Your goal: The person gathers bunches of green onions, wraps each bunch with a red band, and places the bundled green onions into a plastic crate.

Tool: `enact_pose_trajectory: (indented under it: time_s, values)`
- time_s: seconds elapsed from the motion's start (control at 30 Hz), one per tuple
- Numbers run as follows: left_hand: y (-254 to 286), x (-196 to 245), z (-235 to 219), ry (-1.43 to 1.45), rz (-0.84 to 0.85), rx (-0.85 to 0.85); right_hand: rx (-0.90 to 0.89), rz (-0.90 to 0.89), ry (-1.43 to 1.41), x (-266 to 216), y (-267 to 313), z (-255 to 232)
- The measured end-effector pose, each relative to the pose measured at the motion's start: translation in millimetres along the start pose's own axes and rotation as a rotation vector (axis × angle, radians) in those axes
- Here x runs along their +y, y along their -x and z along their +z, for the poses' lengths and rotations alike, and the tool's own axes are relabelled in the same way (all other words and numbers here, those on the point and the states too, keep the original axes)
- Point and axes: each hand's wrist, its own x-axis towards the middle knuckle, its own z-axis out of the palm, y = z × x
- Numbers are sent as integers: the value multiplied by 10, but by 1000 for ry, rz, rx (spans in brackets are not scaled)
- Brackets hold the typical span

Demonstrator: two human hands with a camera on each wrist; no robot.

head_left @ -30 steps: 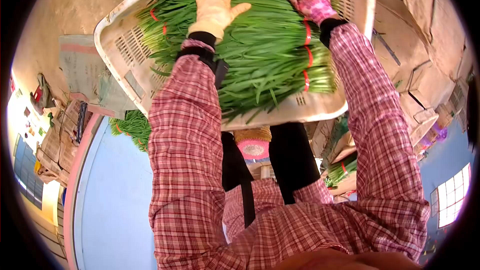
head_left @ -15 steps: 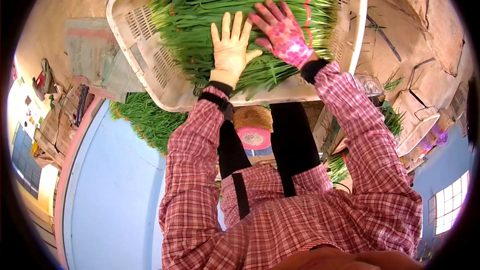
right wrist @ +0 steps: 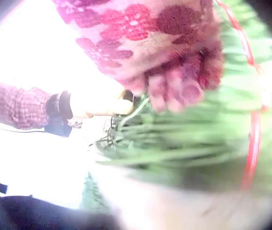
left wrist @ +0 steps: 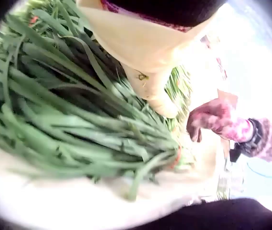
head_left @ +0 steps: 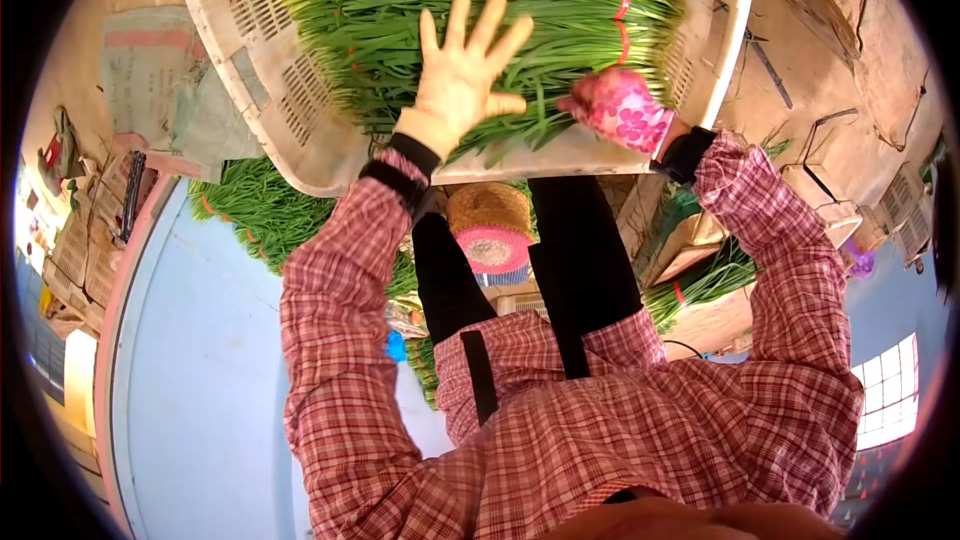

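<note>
Long green leafy stalks, bundled with red bands, lie in a white plastic crate. My left hand, in a cream glove, rests on the leaves with its fingers spread. To its right, my right hand, in a pink flowered glove, is at the near edge of the stalks with fingers curled. In the right wrist view those fingers bend in above blurred leaves; one thin leaf passes by the fingertips, and whether it is held is unclear. A red band crosses the stalks beside it.
More banded greens lie at the left by a pale blue surface. Below the crate are a straw-and-pink round object and my legs. At the right stand a box with greens and loose tools.
Both hands came back toward me from the crate's far part. My right hand then moved right, away from the left, and its fingers curled. The left stays spread.
</note>
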Motion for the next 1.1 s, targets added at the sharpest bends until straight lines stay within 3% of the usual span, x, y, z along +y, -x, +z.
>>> enact_pose_trajectory:
  time_s: [0.07,0.17,0.3,0.5,0.6,0.7,0.77,0.8,0.83,0.9,0.97,1.03,1.1]
  values:
    - [150,156,68,27,95,-144,-185,-33,-68,236,-13,407]
    - [160,137,327,-63,166,-264,-306,30,-142,344,-323,398]
    - [52,32,602,-91,171,-304,-237,157,-55,181,-487,516]
    - [-63,-42,835,-84,150,-345,-114,153,-78,275,-658,838]
    - [-108,21,571,-121,132,-461,-9,119,-40,289,-578,853]
    - [-3,69,328,-111,170,-436,-113,155,-114,297,-474,886]
    - [45,92,27,-64,194,-447,-257,17,-35,247,-298,549]
    - [30,129,-187,-65,194,-480,-216,83,-124,154,-230,204]
    - [-106,196,-319,10,87,-567,-182,150,-217,63,-159,-125]
    - [-311,156,-659,143,99,-231,374,152,-405,198,-110,-419]
    - [-680,-62,-773,-31,137,250,853,-52,-3,332,-240,-874]
    - [-1032,-424,-660,-109,23,349,937,-110,209,433,-549,-1164]
    - [-1241,-770,-464,-128,-130,324,896,-198,363,554,-914,-1266]
